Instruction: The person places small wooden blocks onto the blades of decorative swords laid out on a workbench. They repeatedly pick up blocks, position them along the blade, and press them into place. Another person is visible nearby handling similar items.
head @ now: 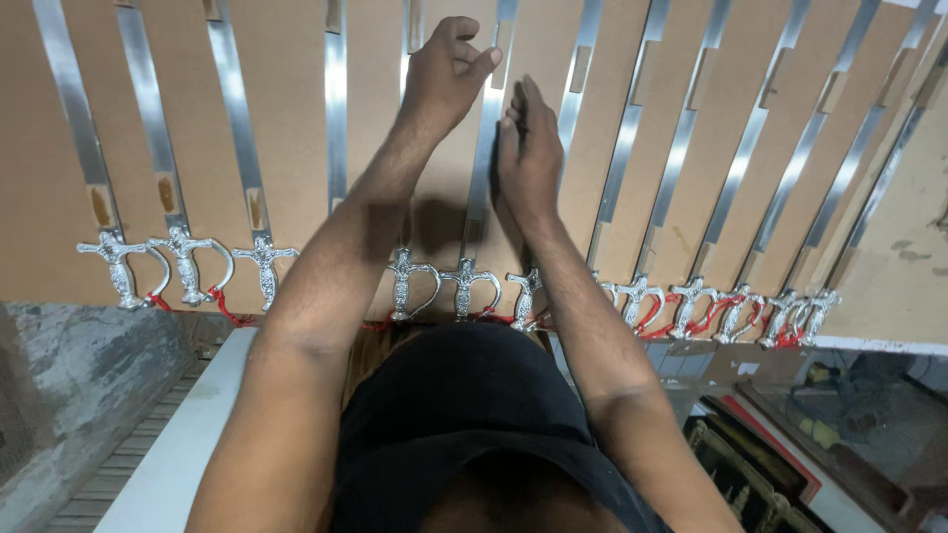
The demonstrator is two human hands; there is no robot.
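I am reaching both arms out over a brown board on which a row of miniature silver swords is laid side by side, their blades running away from me and their ornate hilts lined up near my edge with red thread trailing among them. My left hand is curling its fingers loosely over the upper part of the middle sword's blade, thumb and forefinger pinched close together; I cannot tell whether they are actually gripping the metal or only pressing on it. My right hand is standing on edge just beside that same blade, fingers straight and together, open and holding nothing, its side touching the board or close to it. That sword lies between my two forearms, its hilt just ahead of my dark shirt. I judge that I am seating or straightening this one blade in its row. The next move seems to call for light, even pressure along the blade without nudging the neighbouring swords just beside it.
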